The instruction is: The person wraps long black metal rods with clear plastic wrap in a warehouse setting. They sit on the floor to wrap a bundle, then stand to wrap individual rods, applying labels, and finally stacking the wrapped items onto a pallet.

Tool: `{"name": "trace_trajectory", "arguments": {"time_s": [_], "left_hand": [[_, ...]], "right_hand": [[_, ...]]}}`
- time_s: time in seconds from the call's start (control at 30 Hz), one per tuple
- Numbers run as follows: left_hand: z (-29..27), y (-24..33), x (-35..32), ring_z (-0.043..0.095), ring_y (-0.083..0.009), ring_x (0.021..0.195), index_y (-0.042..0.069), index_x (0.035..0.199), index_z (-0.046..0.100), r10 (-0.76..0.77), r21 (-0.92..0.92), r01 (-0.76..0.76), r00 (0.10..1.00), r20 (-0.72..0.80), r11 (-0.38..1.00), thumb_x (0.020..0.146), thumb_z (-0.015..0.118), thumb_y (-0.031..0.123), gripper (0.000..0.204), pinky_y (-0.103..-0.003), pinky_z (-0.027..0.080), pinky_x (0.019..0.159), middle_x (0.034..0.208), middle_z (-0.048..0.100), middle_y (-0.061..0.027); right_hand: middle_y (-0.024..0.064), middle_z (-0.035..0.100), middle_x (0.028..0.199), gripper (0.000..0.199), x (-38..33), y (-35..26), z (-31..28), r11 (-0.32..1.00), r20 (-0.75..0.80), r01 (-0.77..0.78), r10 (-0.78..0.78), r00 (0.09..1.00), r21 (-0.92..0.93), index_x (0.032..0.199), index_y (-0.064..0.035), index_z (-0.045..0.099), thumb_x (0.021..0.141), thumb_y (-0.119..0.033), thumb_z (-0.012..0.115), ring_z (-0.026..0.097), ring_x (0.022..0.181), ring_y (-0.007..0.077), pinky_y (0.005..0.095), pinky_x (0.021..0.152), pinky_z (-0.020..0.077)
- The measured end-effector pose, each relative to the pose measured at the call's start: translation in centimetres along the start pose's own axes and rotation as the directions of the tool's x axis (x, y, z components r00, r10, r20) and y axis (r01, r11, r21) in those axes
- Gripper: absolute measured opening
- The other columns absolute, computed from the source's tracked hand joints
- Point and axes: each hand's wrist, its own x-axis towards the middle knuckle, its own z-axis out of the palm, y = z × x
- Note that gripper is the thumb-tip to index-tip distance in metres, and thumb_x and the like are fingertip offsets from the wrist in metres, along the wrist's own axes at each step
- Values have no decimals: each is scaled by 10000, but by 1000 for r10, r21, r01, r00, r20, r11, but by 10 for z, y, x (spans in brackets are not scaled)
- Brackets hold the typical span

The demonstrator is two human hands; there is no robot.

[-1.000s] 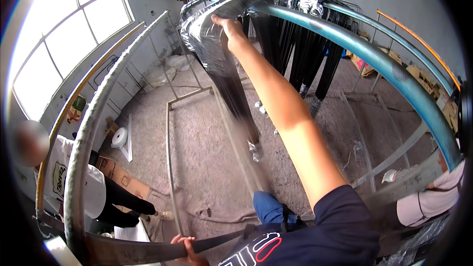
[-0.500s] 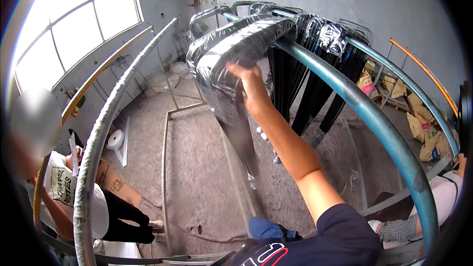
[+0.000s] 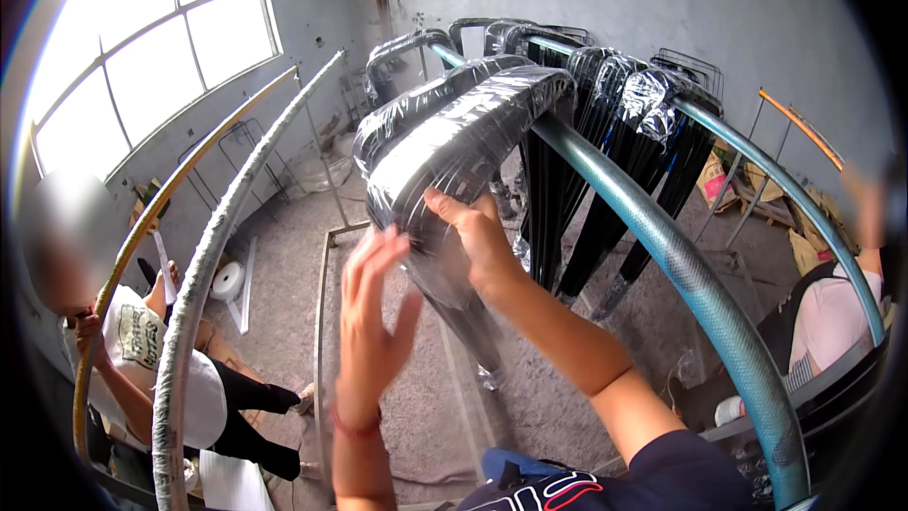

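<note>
A plastic-wrapped bundle of long black strips [image 3: 473,118] hangs over the teal rail in the middle, its tail reaching down toward the floor. My right hand [image 3: 482,241] grips the near side of this bundle, the thumb lying on the film and the other fingers partly hidden. Close by on the left, my left hand [image 3: 372,312] is raised with its fingers stretched out and slightly blurred. Its fingertips are at the bundle's lower left edge; whether they touch it I cannot tell. A red band circles the left wrist.
The teal rail [image 3: 662,203] curves toward me on the right. More wrapped black bundles [image 3: 648,104] hang behind. White-wrapped [image 3: 227,199] and orange rails [image 3: 180,166] run along the left, where a person [image 3: 132,341] stands. Another person [image 3: 832,322] is at the right. A white roll [image 3: 228,281] lies on the floor.
My left hand has come into view from below and risen to the bundle. My right hand stays on the bundle, slightly lower. The view has shifted a little.
</note>
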Motion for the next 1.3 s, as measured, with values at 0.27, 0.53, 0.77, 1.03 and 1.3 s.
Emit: {"name": "trace_trajectory", "arguments": {"time_s": [0.27, 0.53, 0.77, 1.03, 1.3], "left_hand": [[34, -68, 133, 340, -311, 1210, 52, 1243, 419, -61, -103, 97, 949, 310, 990, 800, 521, 463, 612, -381, 300, 981, 1277, 391, -155], [38, -63, 134, 395, -311, 1169, 180, 1176, 513, -173, -166, 285, 856, 488, 944, 759, 555, 472, 511, -368, 337, 945, 1305, 336, -170], [30, -60, 141, 396, -314, 1174, 183, 1170, 519, -177, -106, 276, 820, 544, 955, 767, 554, 460, 490, -375, 345, 946, 1313, 330, -171], [29, -58, 145, 329, -304, 1217, 170, 1186, 509, -162, -58, 242, 791, 590, 969, 810, 532, 442, 464, -391, 294, 978, 1299, 315, -185], [31, -61, 145, 396, -331, 1152, 159, 1139, 537, -122, -28, 162, 837, 534, 986, 780, 566, 409, 438, -392, 355, 932, 1233, 384, -197]], "right_hand": [[49, 506, 1058, 453, 1, 5, 3, 999, -10, -36, 36, 999, -5, 1191, -12, 385, 777, -5, 568, 504, 936, 115, 239, 797, 413], [52, 481, 1070, 502, 3, 4, -2, 999, 31, 35, -34, 999, -36, 1223, -6, 330, 776, 3, 556, 476, 963, 113, 253, 834, 388], [40, 481, 1033, 509, 3, 6, 0, 999, 1, -19, 19, 1000, -45, 1219, -8, 330, 770, -7, 569, 472, 926, 103, 245, 802, 397], [39, 470, 1046, 550, 4, 6, -3, 997, -7, -25, 25, 1000, -68, 1238, -15, 305, 763, -17, 582, 467, 930, 105, 245, 808, 392], [44, 448, 1087, 573, 3, 5, -1, 995, -10, -12, 11, 1000, -96, 1251, -16, 288, 764, -34, 590, 456, 962, 111, 253, 832, 382]]}}
